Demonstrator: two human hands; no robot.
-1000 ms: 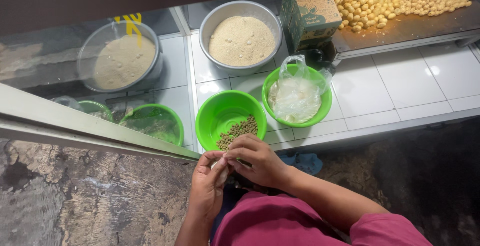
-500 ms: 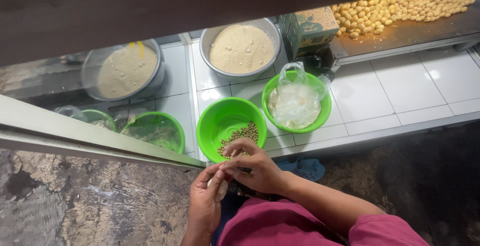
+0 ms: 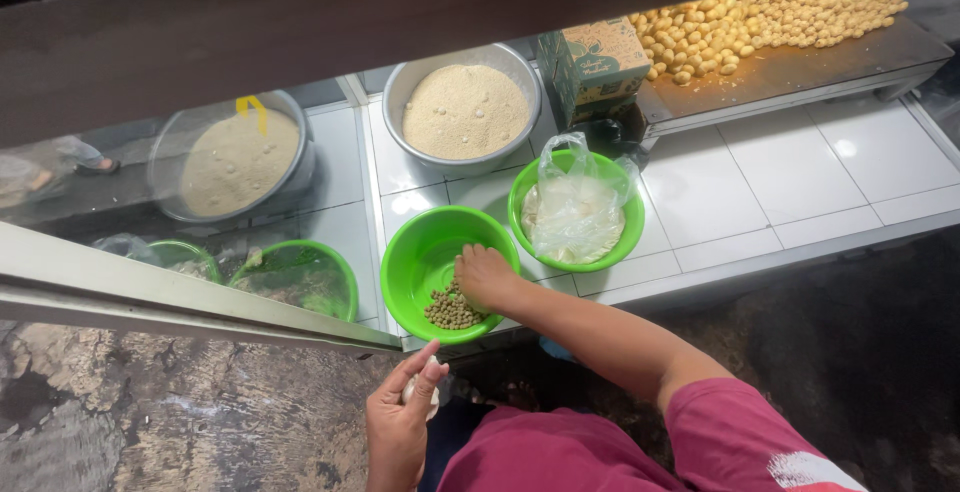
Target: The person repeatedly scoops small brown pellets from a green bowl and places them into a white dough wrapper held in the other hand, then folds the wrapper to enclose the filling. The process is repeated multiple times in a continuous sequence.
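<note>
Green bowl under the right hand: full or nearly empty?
Nearly empty: the green bowl holds one small pile of pellets beside the right hand.

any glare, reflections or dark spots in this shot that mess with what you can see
Head view: the white tiled counter is evenly lit with soft glare patches; the glass pane at left mirrors the metal bowl and green bowl; a dark beam blocks the top; the ground below is dim; right hand and left hand look sharp.

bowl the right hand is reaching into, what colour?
Bright green bowl, clearest in the head view.
</note>
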